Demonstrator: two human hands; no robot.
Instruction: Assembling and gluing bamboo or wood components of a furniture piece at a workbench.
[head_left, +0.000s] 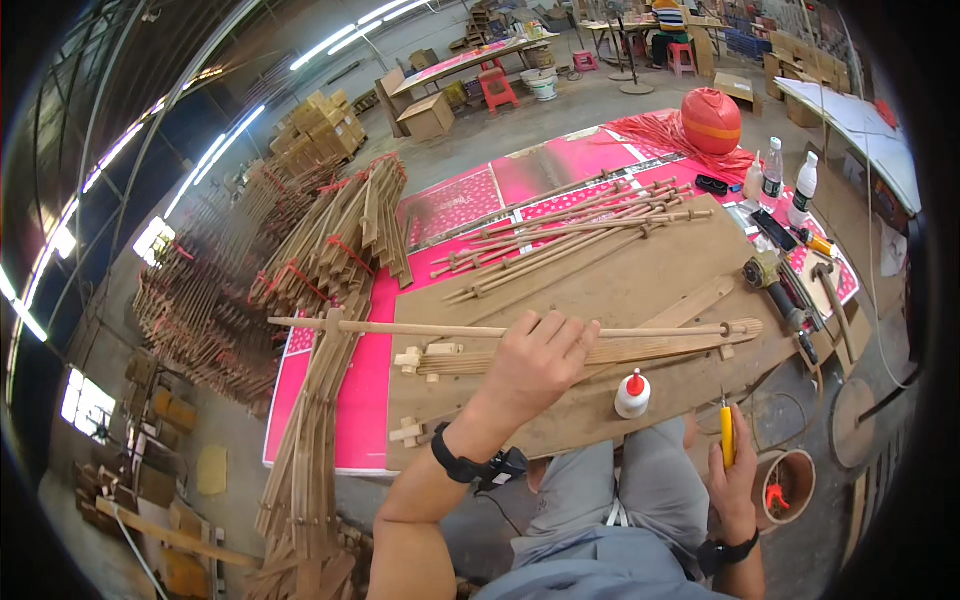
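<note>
Fingers of my left hand (540,365) curl over a long thin wooden rod (430,329), which lies across the workbench above a wooden slat (650,346); the fingertips are partly hidden. My right hand (738,475) grips a yellow-handled utility knife (727,435), held upright off the bench's near edge with its thin blade pointing away from me. Small pale wooden blocks (408,362) sit by the slat's left end. Between my hands stands a white glue bottle (632,397) with a red cap.
Several turned wooden rods (580,235) lie farther back on the board. At right are a nail gun (770,280), a hammer (832,300), plastic bottles (803,190) and a red wrapped ball (711,122). Bundled slats (335,240) crowd the left side. A bucket (790,490) stands below right.
</note>
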